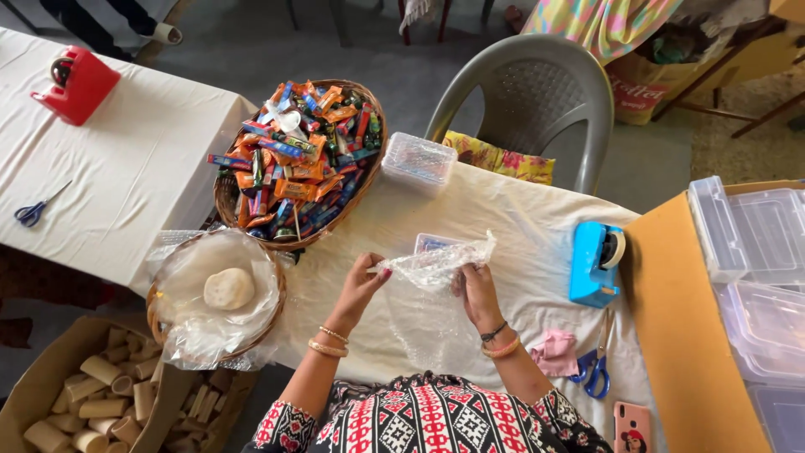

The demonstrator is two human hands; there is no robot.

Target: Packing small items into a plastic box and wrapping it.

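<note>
Both hands hold a crumpled sheet of clear plastic wrap (436,264) above the white-clothed table (503,218). My left hand (362,283) pinches its left end with fingers closed. Gripping the right side is my right hand (475,289). A loose part of the wrap hangs down between my forearms. Just behind the wrap lies a small clear packet (429,242). A wicker basket (243,214) heaped with colourful wrapped sweets stands to the upper left of my hands.
A second basket (159,315) lined with plastic holds a pale round lump (228,288). A blue tape dispenser (594,262), blue scissors (595,373), pink cloth (555,351), a phone (631,426) and clear boxes (746,231) lie right. A grey chair (537,101) stands behind; cardboard tubes (92,394) fill a box lower left.
</note>
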